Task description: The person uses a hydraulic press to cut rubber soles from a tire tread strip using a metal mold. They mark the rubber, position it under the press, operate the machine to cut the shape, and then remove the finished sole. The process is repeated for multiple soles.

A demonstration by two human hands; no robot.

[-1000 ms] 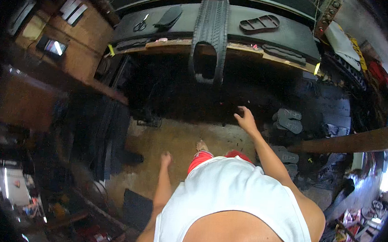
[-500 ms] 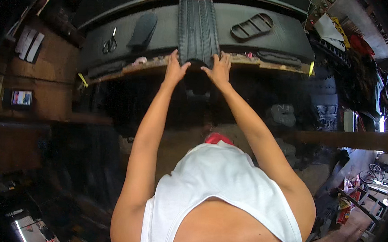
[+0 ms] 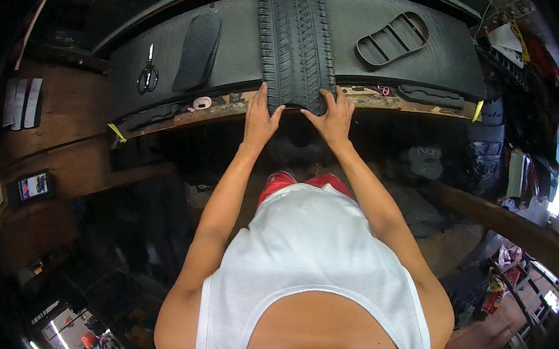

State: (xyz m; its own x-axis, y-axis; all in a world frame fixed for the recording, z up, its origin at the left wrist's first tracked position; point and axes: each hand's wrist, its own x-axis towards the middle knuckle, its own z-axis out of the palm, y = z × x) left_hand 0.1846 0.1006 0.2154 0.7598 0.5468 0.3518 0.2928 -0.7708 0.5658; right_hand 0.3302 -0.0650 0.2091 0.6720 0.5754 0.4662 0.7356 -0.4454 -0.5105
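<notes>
Both grips are at the near end of the tire strip (image 3: pixel 297 39), left grip (image 3: pixel 260 122) on one edge, right grip (image 3: pixel 335 120) on the other! Thumbs stand spread from fingers; whether either truly pinches the rubber, I can't tell. The danger here: uneven pressure could skew the strip, and a sideways swing might knock the sole-shaped frame (image 3: pixel 396 37) on its right. And what a strip: black, long, grooved in slanted tread, its edges ribbed, lying across the desk (image 3: pixel 237 42) to the front edge. Out left, a dark sole-shaped piece (image 3: pixel 199 49), and beyond it, scissors (image 3: pixel 147 78), handles nearest the person!
</notes>
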